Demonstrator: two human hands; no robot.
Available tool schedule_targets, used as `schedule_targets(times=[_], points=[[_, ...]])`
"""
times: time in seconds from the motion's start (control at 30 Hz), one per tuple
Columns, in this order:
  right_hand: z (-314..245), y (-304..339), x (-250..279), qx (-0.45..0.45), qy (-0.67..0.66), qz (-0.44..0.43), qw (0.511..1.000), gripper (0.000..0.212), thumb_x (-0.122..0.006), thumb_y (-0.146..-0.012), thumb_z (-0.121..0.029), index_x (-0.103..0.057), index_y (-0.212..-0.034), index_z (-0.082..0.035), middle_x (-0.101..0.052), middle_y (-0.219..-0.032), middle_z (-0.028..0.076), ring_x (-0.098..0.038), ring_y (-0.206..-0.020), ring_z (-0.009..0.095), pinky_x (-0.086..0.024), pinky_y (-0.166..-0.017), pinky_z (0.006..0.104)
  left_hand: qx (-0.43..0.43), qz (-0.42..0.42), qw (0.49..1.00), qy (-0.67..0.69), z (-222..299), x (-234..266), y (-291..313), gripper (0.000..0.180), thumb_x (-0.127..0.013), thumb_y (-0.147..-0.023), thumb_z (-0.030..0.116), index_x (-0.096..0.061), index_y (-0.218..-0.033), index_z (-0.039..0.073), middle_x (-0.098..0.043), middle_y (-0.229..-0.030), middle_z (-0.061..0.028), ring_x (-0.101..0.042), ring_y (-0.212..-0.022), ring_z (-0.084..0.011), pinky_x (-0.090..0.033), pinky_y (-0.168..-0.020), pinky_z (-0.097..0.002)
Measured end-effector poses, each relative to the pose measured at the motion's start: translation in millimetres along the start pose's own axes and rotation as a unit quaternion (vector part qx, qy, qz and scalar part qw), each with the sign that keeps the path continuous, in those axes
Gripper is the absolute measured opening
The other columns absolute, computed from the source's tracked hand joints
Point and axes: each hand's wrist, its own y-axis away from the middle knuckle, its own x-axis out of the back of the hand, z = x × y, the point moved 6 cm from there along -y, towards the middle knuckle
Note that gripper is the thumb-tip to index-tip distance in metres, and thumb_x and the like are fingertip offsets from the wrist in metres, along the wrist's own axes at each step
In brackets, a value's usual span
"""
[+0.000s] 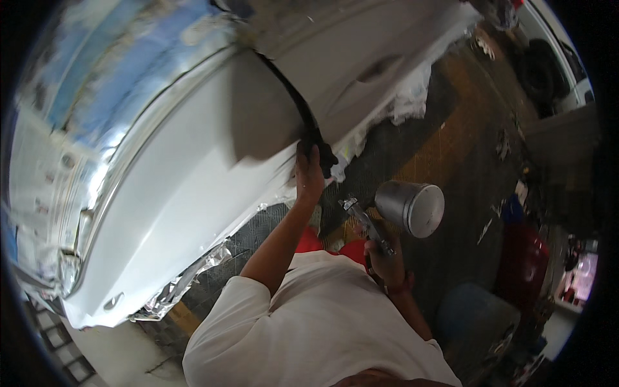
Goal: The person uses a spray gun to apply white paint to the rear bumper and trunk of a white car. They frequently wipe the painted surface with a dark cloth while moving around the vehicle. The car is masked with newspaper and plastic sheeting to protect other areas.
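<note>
Shirt: white (335, 316), nearest; red shorts (311, 241) just beyond.
Right hand (385, 258): closed round spray gun.
Spray gun (369, 224): right of left hand, head toward far left; grey cup (392, 201) just to its right.
Left hand (310, 173): fingers curled at strip's near end; cannot tell if gripping.
Black strip (292, 92): runs far between panels.
Panels: white one (174, 200) left, greyer one (361, 45) farther; crumpled film (412, 97) along edge.
Far right: tyre (538, 74).
</note>
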Motion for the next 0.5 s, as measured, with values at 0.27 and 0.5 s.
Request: schedule_targets(times=[0.27, 0.5], points=[[-15.3, 5.6, 15.5, 0.022, -0.072, -0.036, 0.996, 0.029, -0.062, -0.100, -0.004, -0.064, -0.129, -0.005, -0.074, -0.115, 0.004, -0.060, -0.071, 0.006, -0.052, -0.066, 0.0265, -0.175, -0.079, 0.962, 0.195, 203.2, 69.1, -5.6, 0.040, -0.051, -0.112, 0.028, -0.052, -0.143, 0.003, -0.065, -0.129, -0.0077, -0.061, -0.117, -0.0168, -0.048, -0.106, -0.0366], [9.7, 45.1, 43.0, 0.063, 0.044, -0.064, 0.995, 0.021, -0.058, -0.109, -0.024, -0.063, -0.121, -0.008, -0.074, -0.114, 0.007, -0.061, -0.067, 0.011, -0.052, -0.069, 0.0319, 0.022, -0.028, 0.938, 0.344, 84.7, 154.7, 154.4, 0.039, -0.052, -0.111, 0.033, -0.053, -0.140, 0.007, -0.066, -0.117, -0.0065, -0.062, -0.103, -0.0181, -0.052, -0.086, -0.0364]])
